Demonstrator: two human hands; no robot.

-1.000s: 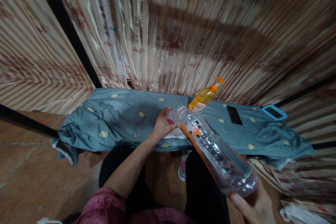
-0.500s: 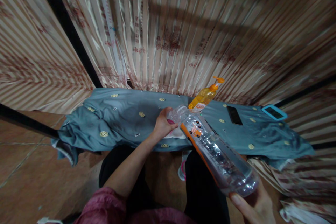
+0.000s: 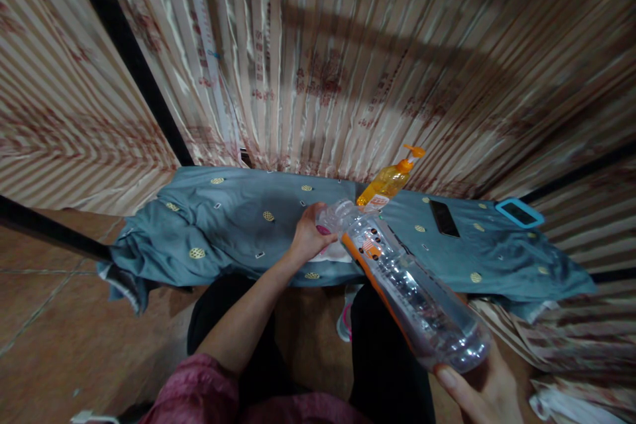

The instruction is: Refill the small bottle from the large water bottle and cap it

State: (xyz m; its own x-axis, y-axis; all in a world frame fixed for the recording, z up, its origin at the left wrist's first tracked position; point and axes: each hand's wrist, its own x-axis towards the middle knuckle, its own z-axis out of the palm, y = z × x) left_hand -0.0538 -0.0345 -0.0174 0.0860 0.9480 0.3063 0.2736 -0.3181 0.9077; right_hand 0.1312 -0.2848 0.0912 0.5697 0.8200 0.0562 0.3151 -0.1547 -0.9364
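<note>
A large clear plastic bottle (image 3: 417, 298) with an orange and grey label is held tilted, its base low at the right and its neck up toward the middle. My right hand (image 3: 479, 381) is closed around the base, thumb on the near side. My left hand (image 3: 309, 235) is closed on a small clear container (image 3: 328, 217) at the bottle's mouth; its exact kind is hard to make out. Something pink shows by the left fingers. Under them lies a white and pink item (image 3: 338, 252), partly hidden. Just behind stands a pump bottle (image 3: 385, 185) of yellow-orange liquid.
A grey-blue patterned cloth (image 3: 238, 225) covers the narrow bench before me. On its right side lie a dark phone (image 3: 444, 218) and a blue-framed device (image 3: 519, 212). Striped curtains (image 3: 318, 66) hang close behind, with a black pole (image 3: 129, 53) at the left.
</note>
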